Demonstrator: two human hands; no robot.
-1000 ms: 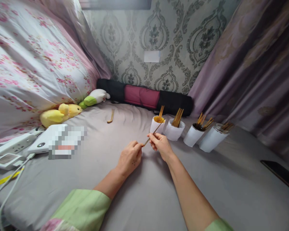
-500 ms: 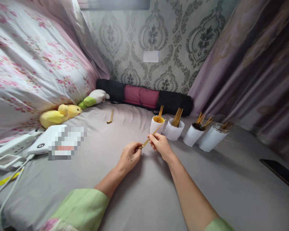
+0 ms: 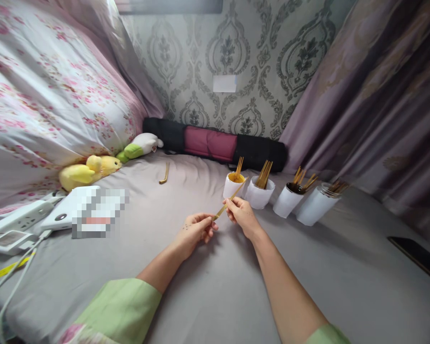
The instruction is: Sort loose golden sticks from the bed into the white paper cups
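A thin golden-brown skewer (image 3: 220, 211) with a flat, wider lower end slants up between my two hands. My left hand (image 3: 197, 231) pinches that lower end between thumb and fingers. Higher up the shaft, my right hand (image 3: 241, 216) grips it, with the pointed tip rising past the fingers. Just behind the tip stands a white-wrapped cup with a yellow inside (image 3: 231, 190), holding several skewers. Beside it in a row are a second white cup (image 3: 260, 198), a dark-rimmed white cup (image 3: 286, 204) and a white-wrapped glass jar (image 3: 315, 210), each with skewers.
More skewers (image 3: 165, 174) lie on the grey sheet left of centre. Plush toys (image 3: 82, 176), a power strip (image 3: 21, 212) with cables and a white device (image 3: 66, 210) line the left. A black and maroon roll (image 3: 209, 142) rests against the wall; a dark flat object (image 3: 417, 258) lies right.
My left hand has rolled so its palm side turns more upward and its fingers show, shifting slightly right. The skewer and my right hand have moved a little up and right.
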